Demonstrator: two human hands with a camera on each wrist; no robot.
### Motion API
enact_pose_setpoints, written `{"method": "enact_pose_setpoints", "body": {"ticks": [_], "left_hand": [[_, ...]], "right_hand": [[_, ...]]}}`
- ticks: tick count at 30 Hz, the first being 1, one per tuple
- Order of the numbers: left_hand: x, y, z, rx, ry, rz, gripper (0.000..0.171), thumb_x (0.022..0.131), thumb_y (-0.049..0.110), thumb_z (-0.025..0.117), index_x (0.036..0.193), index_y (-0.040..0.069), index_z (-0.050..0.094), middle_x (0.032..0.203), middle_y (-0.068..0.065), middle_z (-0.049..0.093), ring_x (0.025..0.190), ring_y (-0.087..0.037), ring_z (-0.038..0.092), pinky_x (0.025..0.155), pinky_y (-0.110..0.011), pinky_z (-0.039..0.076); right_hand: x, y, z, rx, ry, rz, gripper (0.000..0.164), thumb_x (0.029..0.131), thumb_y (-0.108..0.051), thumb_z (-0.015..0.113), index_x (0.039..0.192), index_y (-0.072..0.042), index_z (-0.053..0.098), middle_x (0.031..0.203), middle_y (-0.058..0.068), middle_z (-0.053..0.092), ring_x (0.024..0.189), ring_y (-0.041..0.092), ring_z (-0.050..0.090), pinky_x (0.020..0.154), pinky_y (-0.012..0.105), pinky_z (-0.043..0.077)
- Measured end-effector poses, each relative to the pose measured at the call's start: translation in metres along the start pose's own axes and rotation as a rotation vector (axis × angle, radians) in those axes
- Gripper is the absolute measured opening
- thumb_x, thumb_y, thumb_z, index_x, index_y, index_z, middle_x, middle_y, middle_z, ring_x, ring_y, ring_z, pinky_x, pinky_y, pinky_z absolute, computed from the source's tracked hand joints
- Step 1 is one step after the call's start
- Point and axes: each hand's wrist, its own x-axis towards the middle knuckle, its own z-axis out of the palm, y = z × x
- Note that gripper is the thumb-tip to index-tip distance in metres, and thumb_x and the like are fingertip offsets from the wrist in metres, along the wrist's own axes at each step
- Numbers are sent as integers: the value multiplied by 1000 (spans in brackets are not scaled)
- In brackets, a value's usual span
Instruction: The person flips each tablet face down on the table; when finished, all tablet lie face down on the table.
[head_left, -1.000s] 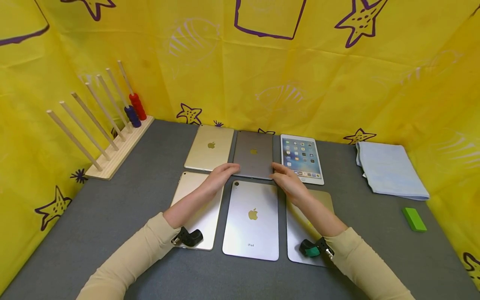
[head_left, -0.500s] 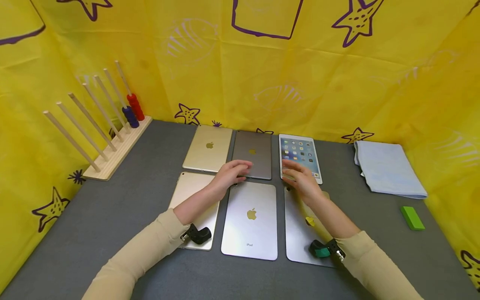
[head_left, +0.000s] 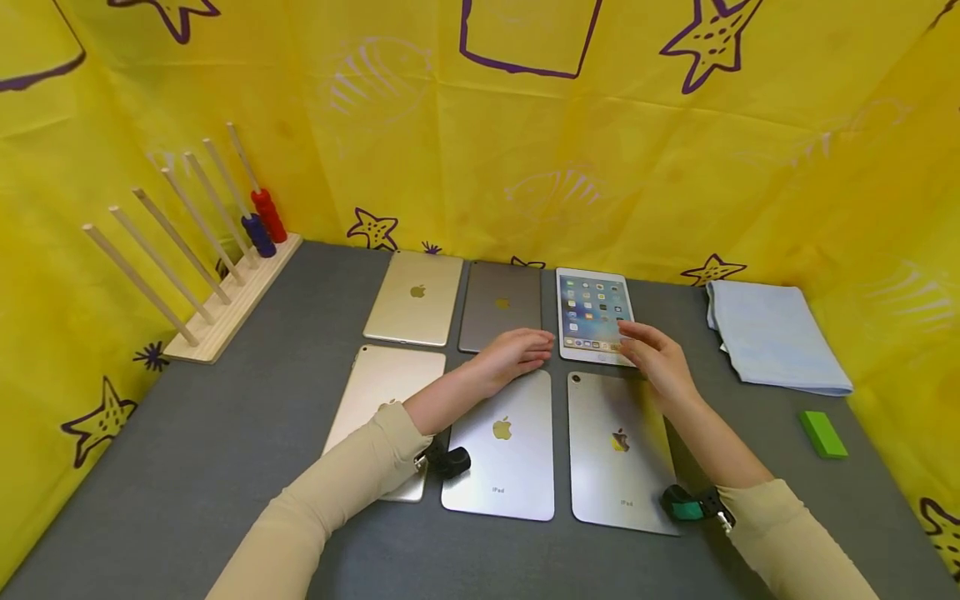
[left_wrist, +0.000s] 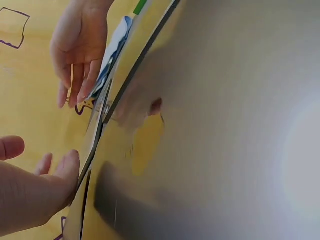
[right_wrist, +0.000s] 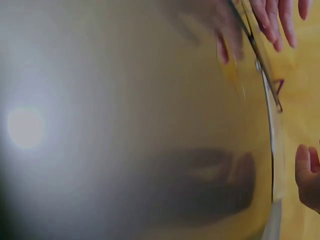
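A white tablet (head_left: 596,312) lies screen up at the right end of the far row, its home screen lit. My left hand (head_left: 517,357) is by its lower left corner, over the top of the silver tablet (head_left: 501,467), fingers loosely bent. By the lit tablet's lower right side is my right hand (head_left: 660,367), its fingertips overlapping the screen's edge, fingers apart and relaxed. A dark grey tablet (head_left: 501,304) lies back up in the middle of the far row. The left wrist view shows both hands, left (left_wrist: 40,187) and right (left_wrist: 82,50), holding nothing.
A gold tablet (head_left: 415,296) lies far left, a pale gold one (head_left: 367,392) near left, another silver one (head_left: 618,442) near right. A peg abacus (head_left: 240,287) stands left; a folded blue cloth (head_left: 776,337) and a green block (head_left: 823,434) lie right. Yellow fabric (head_left: 450,125) surrounds the table.
Both hands have let go of the dark grey tablet's lower corners and moved right, to the lower part of the white tablet. The tablets lie as before.
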Motion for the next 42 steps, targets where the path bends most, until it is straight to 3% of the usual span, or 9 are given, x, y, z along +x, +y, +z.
{"method": "enact_pose_setpoints", "body": {"ticks": [3, 7, 10, 16, 21, 28, 33, 42], "left_hand": [[5, -2, 6, -64, 5, -27, 43, 101, 9, 46, 139, -11, 40, 147, -24, 39, 136, -34, 38, 113, -37, 32], [9, -4, 14, -109, 16, -45, 45, 100, 9, 48, 139, -10, 38, 151, -21, 33, 139, -33, 32, 115, -37, 28], [10, -5, 18, -113, 18, -43, 43, 100, 10, 48, 137, -11, 39, 152, -21, 30, 141, -33, 29, 115, -36, 26], [12, -4, 22, -131, 25, -55, 48, 100, 10, 50, 140, -11, 37, 153, -21, 29, 141, -33, 28, 115, -36, 26], [14, -6, 23, -128, 23, -62, 52, 99, 11, 50, 143, -12, 33, 152, -22, 31, 142, -33, 29, 115, -37, 26], [17, -7, 24, -122, 35, -53, 48, 98, 13, 53, 138, -12, 41, 144, -22, 42, 137, -33, 36, 113, -38, 32], [16, -5, 25, -181, 64, -65, 49, 97, 14, 54, 138, -10, 41, 142, -24, 41, 133, -33, 40, 109, -38, 37], [18, -2, 24, -231, 88, -92, 56, 94, 18, 54, 139, -13, 39, 140, -26, 43, 127, -32, 44, 109, -38, 36]], "right_hand": [[-2, 0, -10, -94, 44, 14, 46, 96, -10, 55, 141, -2, 49, 138, 15, 48, 111, 16, 50, 92, 20, 43], [-5, 1, -19, -190, 62, 36, 52, 97, -7, 49, 148, -1, 39, 151, 19, 35, 132, 27, 35, 107, 37, 32], [-6, 3, -23, -200, 39, 57, 56, 98, -6, 47, 151, -2, 31, 156, 19, 26, 141, 31, 24, 115, 46, 22], [-7, 4, -23, -172, -37, 92, 62, 99, -9, 46, 155, -3, 19, 160, 17, 14, 145, 32, 15, 117, 47, 15], [-7, 3, -20, -158, -50, 100, 64, 99, -9, 46, 155, -1, 15, 160, 18, 12, 144, 32, 13, 117, 47, 14], [-6, 2, -13, -157, -70, 110, 64, 100, -8, 44, 154, 2, 12, 159, 21, 15, 139, 31, 23, 115, 41, 19], [-6, 3, -12, -178, -73, 107, 63, 100, -7, 44, 154, 3, 12, 157, 24, 18, 139, 33, 23, 116, 43, 15], [-3, 4, -15, -219, -85, 107, 63, 100, -8, 44, 153, 4, 14, 157, 25, 19, 140, 35, 23, 117, 47, 15]]}}
